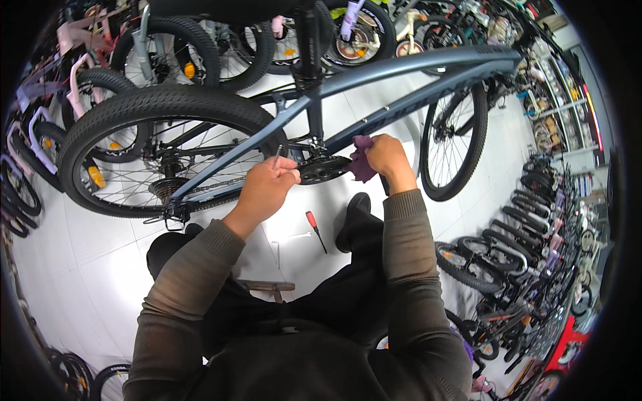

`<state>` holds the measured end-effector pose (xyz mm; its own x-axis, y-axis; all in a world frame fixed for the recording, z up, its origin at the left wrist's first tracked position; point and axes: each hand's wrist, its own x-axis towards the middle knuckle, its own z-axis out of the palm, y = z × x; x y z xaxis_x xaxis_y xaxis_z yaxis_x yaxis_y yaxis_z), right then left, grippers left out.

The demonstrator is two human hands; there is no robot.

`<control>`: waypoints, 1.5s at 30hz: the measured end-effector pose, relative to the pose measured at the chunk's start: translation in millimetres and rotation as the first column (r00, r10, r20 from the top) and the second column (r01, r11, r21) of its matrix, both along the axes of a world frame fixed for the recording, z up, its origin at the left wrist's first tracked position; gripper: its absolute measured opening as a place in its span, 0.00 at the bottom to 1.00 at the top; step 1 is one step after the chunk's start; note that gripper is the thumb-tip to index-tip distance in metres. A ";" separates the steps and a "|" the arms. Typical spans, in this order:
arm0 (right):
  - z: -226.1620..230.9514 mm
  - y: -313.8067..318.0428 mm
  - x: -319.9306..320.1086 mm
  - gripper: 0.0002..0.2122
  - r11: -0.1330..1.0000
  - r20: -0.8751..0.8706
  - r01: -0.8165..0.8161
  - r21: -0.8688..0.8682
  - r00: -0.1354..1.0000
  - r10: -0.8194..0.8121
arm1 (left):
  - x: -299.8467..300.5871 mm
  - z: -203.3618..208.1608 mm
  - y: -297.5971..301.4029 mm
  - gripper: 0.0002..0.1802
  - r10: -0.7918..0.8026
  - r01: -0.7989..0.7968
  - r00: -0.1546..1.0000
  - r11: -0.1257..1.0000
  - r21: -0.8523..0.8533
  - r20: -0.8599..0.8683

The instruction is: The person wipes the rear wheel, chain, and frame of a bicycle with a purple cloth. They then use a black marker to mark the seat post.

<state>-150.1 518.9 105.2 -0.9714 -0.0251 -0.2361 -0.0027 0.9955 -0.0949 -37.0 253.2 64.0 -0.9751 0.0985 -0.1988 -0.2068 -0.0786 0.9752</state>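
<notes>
Steel, thin and L-shaped: hex key [278, 155] pinched in clenched left hand [267, 187], short end poking up above the knuckles. Judged light, stiff, a little slick; best held low on the long leg. Purple rag [361, 159] bunched in closed right hand [388, 159], pressed beside the black chainring [322, 168], which sat between the two grips. Rag judged soft, easily snagged on teeth. Grey-blue bike frame [401, 80] ran above and beyond both grips, rear wheel [160, 150] off to the left of the left-hand grip. Below the grips, on white floor tiles [87, 267], lay a red-handled screwdriver [315, 229]. Far to the right of the right-hand grip, shop shelves [558, 113] held small packages, too blurred to tell apart; red sign panel [576, 344] low at that side.
</notes>
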 end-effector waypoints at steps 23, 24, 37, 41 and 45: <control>-4.8 -70.9 22.8 0.10 0.974 0.204 -0.224 -0.015 0.953 0.223 | -1.0 -6.5 14.0 0.16 -0.046 0.060 0.994 0.988 -0.145 0.099; -0.6 -74.0 24.4 0.10 0.971 0.221 -0.236 0.029 0.949 0.224 | -1.0 -7.7 13.5 0.17 -0.049 0.065 0.994 0.984 -0.166 0.101; -6.3 -66.6 26.8 0.10 0.985 0.150 -0.028 0.169 0.989 0.003 | 2.1 -5.9 7.3 0.19 -0.035 0.037 0.999 0.985 -0.167 0.018; 17.3 -10.5 13.5 0.11 0.974 0.105 -0.086 0.211 0.992 0.065 | 1.9 3.1 4.8 0.20 -0.032 0.035 0.999 0.975 -0.221 0.014; 31.8 15.8 16.0 0.10 0.985 0.166 -0.163 -0.055 0.971 0.170 | 5.8 8.5 7.4 0.19 -0.128 0.133 0.991 0.937 -0.324 0.036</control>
<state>-134.2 534.7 137.0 -0.8988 -0.1956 -0.3923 -0.1481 0.9778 -0.1481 -31.2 260.6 72.5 -0.9550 0.1523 -0.2545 -0.2074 0.2705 0.9401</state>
